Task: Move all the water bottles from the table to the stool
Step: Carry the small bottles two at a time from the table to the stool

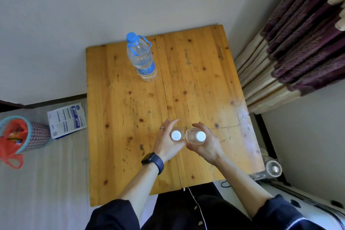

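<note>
Hands grip two white-capped bottles

Over the near half of the tabletop (196, 80), midway between its side edges, the left hand (168, 144) curls its fingers and thumb round the left white-capped bottle (176, 135). The right hand (208, 146) wraps the right white-capped bottle (196, 136) the same way. Both clear bottles are side by side, close enough to touch. Whether their bases rest on the wood cannot be told. A blue-capped bottle (142, 59) stands upright near the far edge, towards the far left corner, well apart from both hands. The left wrist wears a dark watch (153, 161). Beyond the left edge are a printed packet (67, 119) and a bin (37, 134) lined with a red bag (13, 136).
</note>
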Available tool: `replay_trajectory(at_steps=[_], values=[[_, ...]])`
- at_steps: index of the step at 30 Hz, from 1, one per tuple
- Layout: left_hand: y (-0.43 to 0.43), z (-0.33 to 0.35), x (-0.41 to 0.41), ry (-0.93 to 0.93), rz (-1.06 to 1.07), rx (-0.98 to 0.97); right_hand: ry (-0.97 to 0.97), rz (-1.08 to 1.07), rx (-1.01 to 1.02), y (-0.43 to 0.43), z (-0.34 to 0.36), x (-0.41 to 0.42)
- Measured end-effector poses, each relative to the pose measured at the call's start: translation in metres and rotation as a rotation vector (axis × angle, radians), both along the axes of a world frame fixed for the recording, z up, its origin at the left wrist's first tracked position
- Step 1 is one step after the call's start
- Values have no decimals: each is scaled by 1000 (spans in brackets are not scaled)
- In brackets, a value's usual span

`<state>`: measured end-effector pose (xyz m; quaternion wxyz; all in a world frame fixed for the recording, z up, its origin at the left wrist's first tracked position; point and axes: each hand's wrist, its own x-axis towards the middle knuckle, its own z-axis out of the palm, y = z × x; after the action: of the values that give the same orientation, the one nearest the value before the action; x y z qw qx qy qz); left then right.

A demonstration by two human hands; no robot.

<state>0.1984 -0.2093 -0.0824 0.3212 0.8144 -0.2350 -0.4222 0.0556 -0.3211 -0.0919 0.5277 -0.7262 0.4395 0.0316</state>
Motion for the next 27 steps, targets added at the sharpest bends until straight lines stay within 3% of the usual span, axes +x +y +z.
replay_trajectory(at_steps=[13,19,27], values=[[-9,-9,19,-234,-245,31,5,-205,-101,11,3,-15],[-37,14,6,-308,-501,-17,-53,-563,-180,35,47,-79],[-78,98,-124,-372,-1028,-358,21,-1142,-366,122,128,-211]])
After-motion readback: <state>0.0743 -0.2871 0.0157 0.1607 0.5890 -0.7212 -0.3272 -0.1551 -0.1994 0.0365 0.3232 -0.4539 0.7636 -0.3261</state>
